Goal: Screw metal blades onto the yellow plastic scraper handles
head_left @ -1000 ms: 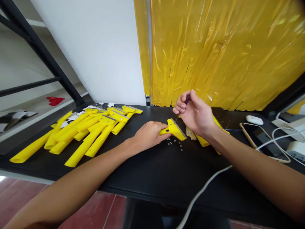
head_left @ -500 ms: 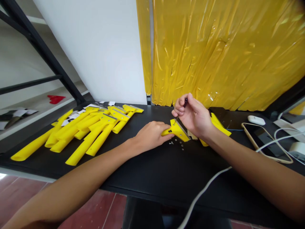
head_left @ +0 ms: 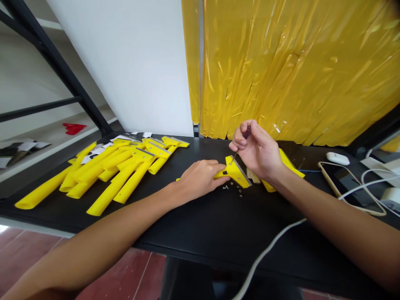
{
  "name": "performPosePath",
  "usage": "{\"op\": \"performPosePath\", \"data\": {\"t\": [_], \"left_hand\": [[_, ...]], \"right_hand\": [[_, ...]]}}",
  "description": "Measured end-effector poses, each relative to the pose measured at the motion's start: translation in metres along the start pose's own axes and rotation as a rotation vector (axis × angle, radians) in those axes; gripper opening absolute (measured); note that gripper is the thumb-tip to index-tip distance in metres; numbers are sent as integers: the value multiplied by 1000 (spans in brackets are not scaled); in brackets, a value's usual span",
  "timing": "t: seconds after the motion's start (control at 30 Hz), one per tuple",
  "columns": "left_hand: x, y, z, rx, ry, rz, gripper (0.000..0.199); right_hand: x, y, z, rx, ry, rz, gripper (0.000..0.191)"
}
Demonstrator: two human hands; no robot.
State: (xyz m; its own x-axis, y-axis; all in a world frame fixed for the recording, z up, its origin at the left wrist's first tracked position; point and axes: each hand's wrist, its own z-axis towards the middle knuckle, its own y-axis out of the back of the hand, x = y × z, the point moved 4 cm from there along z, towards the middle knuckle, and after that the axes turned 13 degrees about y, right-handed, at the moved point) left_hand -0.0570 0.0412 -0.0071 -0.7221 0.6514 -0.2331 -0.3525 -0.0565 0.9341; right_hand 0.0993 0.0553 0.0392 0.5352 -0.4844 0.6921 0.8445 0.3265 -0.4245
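Observation:
A yellow scraper (head_left: 236, 172) with a metal blade along its wide head lies under my left hand (head_left: 203, 178), which is closed around its handle. My right hand (head_left: 258, 148) is closed on a screwdriver (head_left: 234, 156); its thin shaft slants down to the upper screw on the scraper head, and most of its handle is hidden by my fingers. Just below the head, small screws and nuts (head_left: 238, 189) lie loose on the black table (head_left: 200, 225). Further yellow scrapers (head_left: 118, 166) are piled at the left.
Right of my right hand lie more yellow pieces (head_left: 289, 163), partly hidden by my arm. A phone (head_left: 350, 187), a white earbud case (head_left: 337, 158) and a white cable (head_left: 265, 254) are at the right. Yellow plastic sheeting (head_left: 290, 71) hangs behind the table.
My right hand and the screwdriver have shifted slightly right and tilted a little more. The scraper under my left hand stays nearly in place.

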Motion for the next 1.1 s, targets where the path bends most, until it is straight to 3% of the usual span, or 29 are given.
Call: {"op": "performPosePath", "data": {"t": [0.33,0.67,0.97,1.1], "left_hand": [[-4,-2,-2,14,-15,50,27],[-7,-5,-3,-9,-57,46,34],[-13,-2,-6,25,-169,-96,38],[-10,1,-4,25,-134,-110,36]], "right_hand": [[-5,-4,-4,58,10,31,27],[-3,-13,-9,263,-13,-28,31],[6,-16,-8,291,-139,39,41],[11,-20,-6,248,-157,78,40]]}}
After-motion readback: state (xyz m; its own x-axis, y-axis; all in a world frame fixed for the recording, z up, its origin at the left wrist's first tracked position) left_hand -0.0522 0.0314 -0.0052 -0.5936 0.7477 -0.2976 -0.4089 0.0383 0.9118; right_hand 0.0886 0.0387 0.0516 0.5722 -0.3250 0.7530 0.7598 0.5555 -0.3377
